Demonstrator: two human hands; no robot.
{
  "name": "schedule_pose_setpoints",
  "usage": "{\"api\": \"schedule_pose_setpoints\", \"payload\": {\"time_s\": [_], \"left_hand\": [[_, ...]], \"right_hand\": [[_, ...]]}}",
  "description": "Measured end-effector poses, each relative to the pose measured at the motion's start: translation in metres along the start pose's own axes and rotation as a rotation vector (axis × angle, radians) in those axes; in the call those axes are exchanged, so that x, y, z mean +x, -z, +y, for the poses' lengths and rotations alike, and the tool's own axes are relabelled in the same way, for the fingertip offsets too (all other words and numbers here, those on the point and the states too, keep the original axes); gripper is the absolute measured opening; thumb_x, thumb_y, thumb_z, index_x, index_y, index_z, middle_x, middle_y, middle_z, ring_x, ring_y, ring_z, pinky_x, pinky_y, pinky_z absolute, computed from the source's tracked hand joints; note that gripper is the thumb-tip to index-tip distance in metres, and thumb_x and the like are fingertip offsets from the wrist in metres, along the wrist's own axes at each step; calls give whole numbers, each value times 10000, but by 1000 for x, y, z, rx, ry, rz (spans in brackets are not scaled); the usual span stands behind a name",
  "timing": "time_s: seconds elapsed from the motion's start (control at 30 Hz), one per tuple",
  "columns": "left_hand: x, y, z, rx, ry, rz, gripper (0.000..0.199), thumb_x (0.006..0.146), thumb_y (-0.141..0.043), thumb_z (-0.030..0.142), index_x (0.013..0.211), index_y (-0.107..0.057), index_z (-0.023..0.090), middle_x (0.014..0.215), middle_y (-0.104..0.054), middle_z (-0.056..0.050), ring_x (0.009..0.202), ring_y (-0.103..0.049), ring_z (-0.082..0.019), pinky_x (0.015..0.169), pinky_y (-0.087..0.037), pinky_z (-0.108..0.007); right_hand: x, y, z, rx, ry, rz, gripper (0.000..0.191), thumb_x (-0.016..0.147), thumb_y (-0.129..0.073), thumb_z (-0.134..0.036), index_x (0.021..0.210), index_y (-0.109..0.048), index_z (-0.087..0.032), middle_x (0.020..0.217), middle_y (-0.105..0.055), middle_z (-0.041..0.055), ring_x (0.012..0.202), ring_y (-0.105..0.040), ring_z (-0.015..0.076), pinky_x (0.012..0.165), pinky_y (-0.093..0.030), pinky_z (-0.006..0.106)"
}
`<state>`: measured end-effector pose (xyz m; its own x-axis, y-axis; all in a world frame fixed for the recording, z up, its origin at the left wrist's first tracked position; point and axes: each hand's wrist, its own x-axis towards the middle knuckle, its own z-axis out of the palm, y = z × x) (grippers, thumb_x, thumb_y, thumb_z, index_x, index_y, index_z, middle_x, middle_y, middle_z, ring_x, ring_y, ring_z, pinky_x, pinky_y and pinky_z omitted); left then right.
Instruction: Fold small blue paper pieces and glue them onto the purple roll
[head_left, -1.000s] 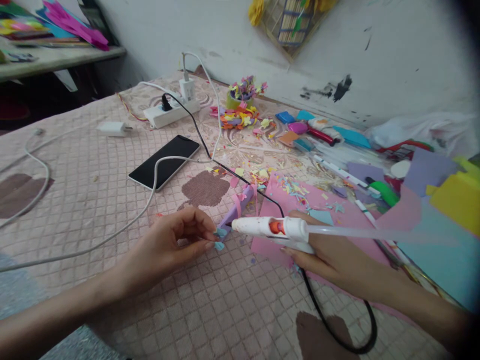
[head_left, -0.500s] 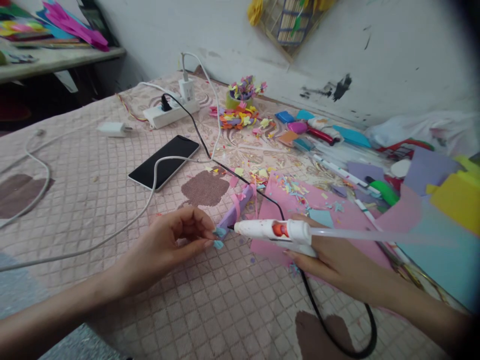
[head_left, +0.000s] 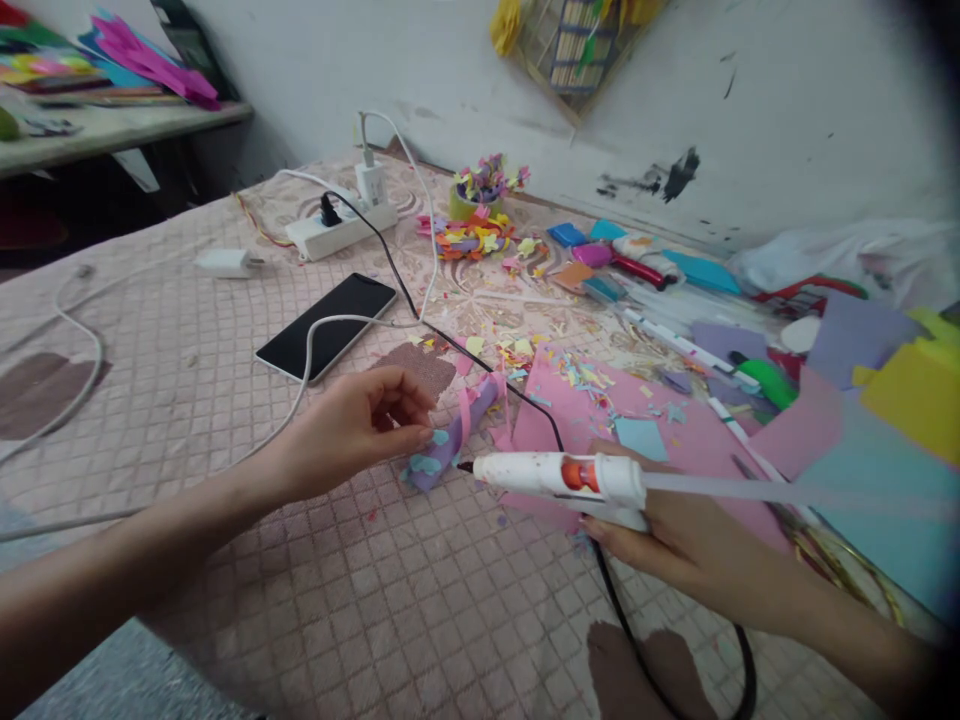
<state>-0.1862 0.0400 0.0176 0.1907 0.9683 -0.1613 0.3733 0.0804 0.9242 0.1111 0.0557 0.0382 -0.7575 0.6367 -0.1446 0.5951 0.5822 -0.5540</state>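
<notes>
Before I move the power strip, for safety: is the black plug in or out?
In: the black plug sits on the power strip, no prongs showing.

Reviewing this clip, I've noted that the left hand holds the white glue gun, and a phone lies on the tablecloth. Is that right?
Not quite: the right hand holds the white glue gun, as the head view shows. A phone does lie on the tablecloth.
</notes>
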Motion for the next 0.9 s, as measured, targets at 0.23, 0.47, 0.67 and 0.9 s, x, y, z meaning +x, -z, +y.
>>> {"api": "schedule_pose_setpoints", "payload": {"time_s": [0.23,0.47,0.67,0.9], "left_hand": [[5,-1,-1,-8,-8,-105,166,740,-628,249,864,-571,153,736,-615,-14,657,-581,-107,574,-479,-205],[8,-4,-3,-14,-15,-146,153,727,-622,231,843,-567,147,729,-612,-12,645,-570,-100,575,-467,-205],[9,-6,-2,46,1,-142,160,709,-614,222,845,-567,150,706,-610,-5,625,-562,-105,558,-454,-211],[12,-7,-2,78,-1,-159,197,698,-617,197,880,-557,149,737,-610,-13,650,-565,-108,582,-466,-217]], "right_hand": [[1,-1,2,21,21,48,119,852,-489,-292,809,-559,-205,747,-592,19,661,-566,166,582,-478,271],[0,0,3,16,15,18,133,871,-465,-297,839,-552,-201,779,-598,26,686,-568,167,603,-484,278],[-1,-2,5,24,-11,-7,139,881,-443,-319,863,-522,-206,790,-598,25,698,-570,177,610,-479,300],[-2,-4,6,27,-14,-29,146,890,-424,-313,869,-515,-202,809,-604,28,702,-571,174,628,-467,301]]}}
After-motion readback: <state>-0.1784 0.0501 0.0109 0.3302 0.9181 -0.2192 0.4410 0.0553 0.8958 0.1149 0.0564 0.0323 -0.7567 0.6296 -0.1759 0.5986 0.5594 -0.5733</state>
